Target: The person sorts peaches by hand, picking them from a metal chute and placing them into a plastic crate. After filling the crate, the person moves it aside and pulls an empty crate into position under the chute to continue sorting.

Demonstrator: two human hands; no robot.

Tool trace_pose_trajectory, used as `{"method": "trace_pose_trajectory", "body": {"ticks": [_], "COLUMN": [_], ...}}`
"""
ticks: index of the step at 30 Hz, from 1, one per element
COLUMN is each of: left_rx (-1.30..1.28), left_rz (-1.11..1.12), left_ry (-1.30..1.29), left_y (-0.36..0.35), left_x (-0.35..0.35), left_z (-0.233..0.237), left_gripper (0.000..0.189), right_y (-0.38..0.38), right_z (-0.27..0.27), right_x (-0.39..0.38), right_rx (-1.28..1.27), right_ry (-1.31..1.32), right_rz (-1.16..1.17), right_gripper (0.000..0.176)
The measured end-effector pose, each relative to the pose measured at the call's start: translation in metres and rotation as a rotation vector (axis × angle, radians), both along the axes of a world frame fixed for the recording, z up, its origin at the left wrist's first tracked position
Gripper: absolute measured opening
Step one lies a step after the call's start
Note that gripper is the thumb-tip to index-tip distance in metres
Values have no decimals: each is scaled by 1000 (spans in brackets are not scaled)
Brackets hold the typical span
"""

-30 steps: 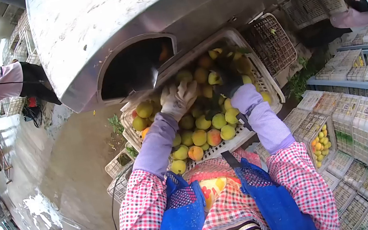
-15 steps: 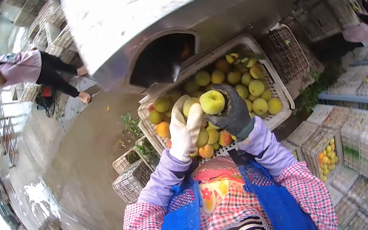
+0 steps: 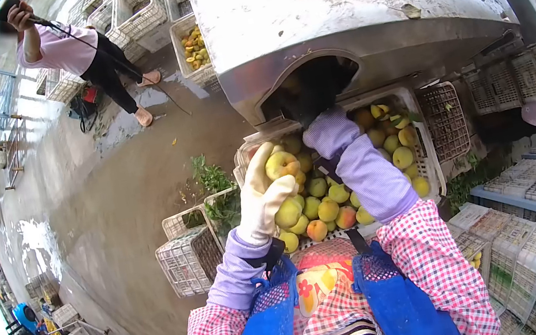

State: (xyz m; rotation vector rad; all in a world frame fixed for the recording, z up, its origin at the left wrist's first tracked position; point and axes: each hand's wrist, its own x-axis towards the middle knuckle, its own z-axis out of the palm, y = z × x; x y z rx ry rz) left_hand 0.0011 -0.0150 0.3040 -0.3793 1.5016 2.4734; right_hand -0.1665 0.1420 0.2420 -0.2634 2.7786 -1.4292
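My left hand [image 3: 258,199], in a white glove, is closed around a yellow-green peach [image 3: 282,163] above the left side of a crate [image 3: 426,139]. More peaches [image 3: 328,210], some blushed orange, fill that crate in front of my body. Away to the upper right, my right hand [image 3: 316,93], in a dark glove, reaches into the rounded opening of a metal machine [image 3: 361,43]. Its fingers are lost in the dark of the opening, so whether they hold anything is hidden.
A dark-meshed crate [image 3: 444,122] stands right of the peach crate, and pale crates [image 3: 187,257] with leafy sprigs [image 3: 214,177] at left. Stacked crates [image 3: 511,243] line the right side. Across the wet floor [image 3: 135,184] stands a person [image 3: 72,51] holding a corded object.
My right hand has gone from beside the left, where it held a green peach, up into the machine's opening. The left still holds a peach. My view has shifted left.
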Motion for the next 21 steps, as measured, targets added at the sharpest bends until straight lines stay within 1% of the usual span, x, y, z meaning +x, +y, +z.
{"method": "trace_pose_trajectory", "body": {"ticks": [2,4,6,7,9,10,13,14,15,16,19,21], "left_rx": [-12,39,119,243,485,440,354,361,379,398,484,520], "left_rz": [8,-41,-120,-177,-311,-317,-381,-295,-271,-247,-183,-81], "left_ry": [26,6,-36,-40,-59,-35,-16,9,-41,-89,-166,-195], "left_y": [2,0,-5,-7,-7,0,7,17,17,15,3,0], "left_x": [-4,-10,-14,-15,-16,-18,-28,-30,-31,-33,-31,-28], "left_z": [-3,9,11,4,-11,-12,-6,1,0,-5,-31,-37], "left_gripper": [83,84,88,86,82,84,88,82,78,75,71,71], "right_y": [-2,20,36,40,44,45,40,37,34,31,19,6], "right_z": [10,31,49,51,47,45,43,43,42,42,19,14], "right_x": [-1,30,76,95,121,127,133,129,123,115,67,42], "right_rx": [115,-69,-98,-38,3,25,90,81,73,66,177,234], "right_ry": [261,244,269,303,351,381,387,390,392,395,554,299], "right_rz": [-148,1,177,270,260,253,151,106,63,20,-116,-104], "right_gripper": [74,70,70,72,78,82,73,71,68,65,63,64]}}
